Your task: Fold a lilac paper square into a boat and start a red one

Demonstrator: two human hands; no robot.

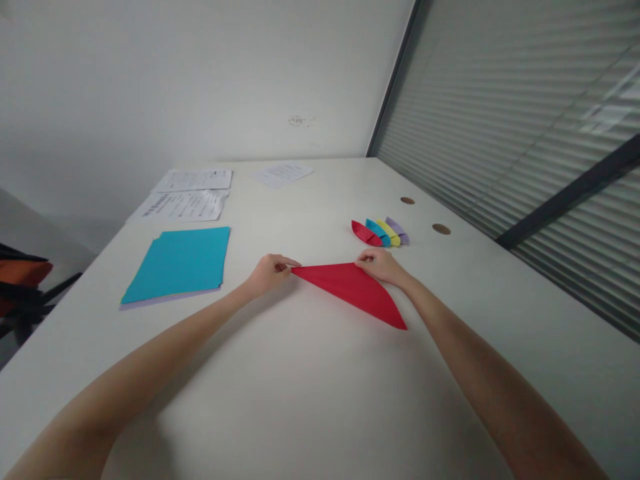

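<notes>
A sheet of red paper (pixel 350 287), folded to a triangle, is held between my two hands just above the white table. My left hand (pixel 270 272) pinches its left tip, with a finger reaching out along the top edge. On the other side, my right hand (pixel 383 264) grips the upper right part between thumb and fingers. The paper's lower right point hangs toward me. Just beyond my right hand lie several small folded paper pieces: a red one (pixel 365 233), a blue one (pixel 379 232), a yellow one (pixel 390 232) and a purple one (pixel 399 231).
A stack of coloured paper (pixel 183 263), blue on top, lies at the left of the table (pixel 300 400). Printed sheets (pixel 185 205) sit behind it, with more printed paper (pixel 283 175) near the wall. Two round holes (pixel 441 229) mark the right side, beside window blinds (pixel 525 120).
</notes>
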